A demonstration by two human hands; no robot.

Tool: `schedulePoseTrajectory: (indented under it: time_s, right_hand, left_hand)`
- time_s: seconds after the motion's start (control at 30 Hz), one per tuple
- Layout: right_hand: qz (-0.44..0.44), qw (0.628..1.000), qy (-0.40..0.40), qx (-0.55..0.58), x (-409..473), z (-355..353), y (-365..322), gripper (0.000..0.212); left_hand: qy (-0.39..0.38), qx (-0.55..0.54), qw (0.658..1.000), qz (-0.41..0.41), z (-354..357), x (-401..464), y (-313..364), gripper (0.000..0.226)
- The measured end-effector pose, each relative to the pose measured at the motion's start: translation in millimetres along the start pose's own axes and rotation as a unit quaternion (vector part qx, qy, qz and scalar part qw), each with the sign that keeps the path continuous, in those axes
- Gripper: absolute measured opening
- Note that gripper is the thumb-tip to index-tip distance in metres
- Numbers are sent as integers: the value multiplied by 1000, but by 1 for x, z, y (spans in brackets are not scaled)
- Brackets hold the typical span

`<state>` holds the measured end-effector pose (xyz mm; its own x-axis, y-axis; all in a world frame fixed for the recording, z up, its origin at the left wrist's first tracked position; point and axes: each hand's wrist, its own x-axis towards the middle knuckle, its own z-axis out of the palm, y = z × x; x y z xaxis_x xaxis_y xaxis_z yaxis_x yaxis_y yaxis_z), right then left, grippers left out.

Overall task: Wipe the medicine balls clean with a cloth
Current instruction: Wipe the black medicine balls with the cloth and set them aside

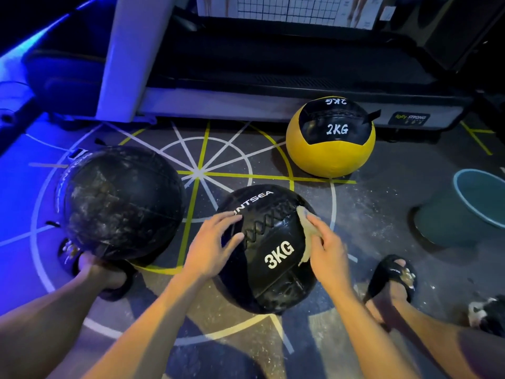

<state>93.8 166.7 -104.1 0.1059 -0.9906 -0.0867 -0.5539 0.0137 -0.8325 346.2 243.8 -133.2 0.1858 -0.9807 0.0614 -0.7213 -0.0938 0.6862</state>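
A black medicine ball marked 3KG (273, 258) sits on the floor between my hands. My left hand (213, 247) rests on its left side with fingers spread over the surface. My right hand (328, 247) presses a pale cloth (307, 231) against the ball's right side, fingers curled over the cloth. A larger black ball (120, 201), streaked with white dust, stands at the left. A yellow and black ball marked 2KG (330, 138) sits farther back on the right.
A treadmill base (273, 102) runs along the back. A teal basin (475, 195) stands at the right on a dark stool. My feet in black slippers (393, 274) flank the ball. White dust lies scattered over the marked floor.
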Motion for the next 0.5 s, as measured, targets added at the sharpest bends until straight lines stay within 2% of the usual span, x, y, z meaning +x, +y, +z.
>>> schedulePoseTrajectory:
  time_s: [0.07,0.17,0.23,0.3,0.37,0.43,0.5]
  right_hand:
    - [-23,999,25,0,-9,16,-2,45]
    - [-175,984,13,-37,-48,57,-3,56]
    - [-291,948,-76,-100,-76,85,17,56]
    - [-366,902,-162,-164,-100,101,42,39]
    - [-363,900,-211,-121,-107,100,56,28]
    - [-358,910,-187,-97,-99,90,48,29]
    - [-268,952,-142,-50,-88,69,21,39]
  left_hand:
    - [11,-42,999,-22,6,-4,-4,51]
    - [-31,-77,996,-10,2,8,-5,46]
    - [-54,-98,994,-8,-1,16,-6,43]
    - [-85,-117,989,-24,-5,23,-9,43]
    - [-117,-137,983,-31,-7,24,-11,46]
    - [-129,-159,978,-30,-7,24,-13,51]
    - [-128,-164,978,-25,-5,25,-15,52]
